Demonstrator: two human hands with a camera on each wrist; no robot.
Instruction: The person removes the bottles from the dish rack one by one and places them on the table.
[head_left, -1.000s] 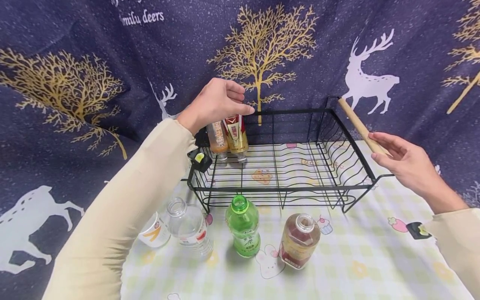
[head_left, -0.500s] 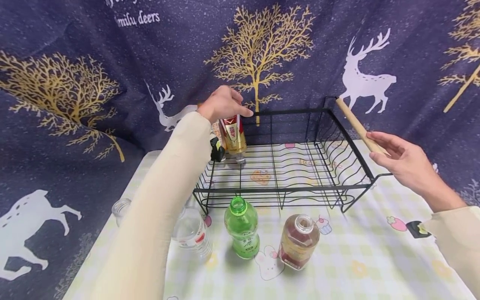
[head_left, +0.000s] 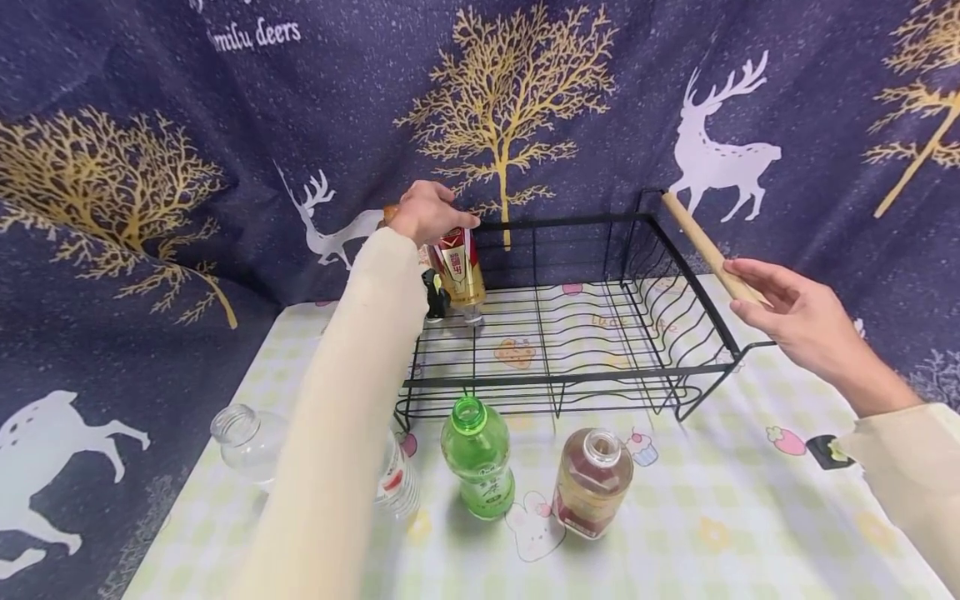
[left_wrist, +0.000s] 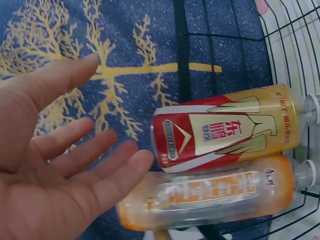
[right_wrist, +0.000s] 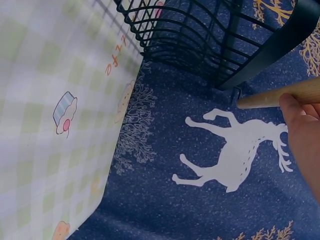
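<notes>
My left hand [head_left: 433,212] is at the rack's back left, fingers spread and relaxed around the upper ends of two inverted bottles. In the left wrist view, the hand [left_wrist: 65,155] has a fingertip close to the orange-labelled bottle [left_wrist: 210,192]; whether they touch, I cannot tell. Beside it stands the red-and-gold bottle [left_wrist: 225,127], neck down on the wires of the black dish rack [head_left: 562,379]. The head view mostly hides the orange bottle behind my wrist. My right hand [head_left: 802,321] pinches the wooden handle [head_left: 708,248] on the rack's right side.
In front of the rack stand a green bottle [head_left: 480,467] and a brownish-red bottle [head_left: 592,487], both uncapped. Two clear bottles, one at the far left [head_left: 251,442] and one with a red-marked label [head_left: 397,479], are partly behind my left sleeve [head_left: 345,417].
My left hand has lowered slightly and its forearm has swung right, revealing the far-left clear bottle and covering a white cup. The right hand keeps its hold; the view shifts slightly.
</notes>
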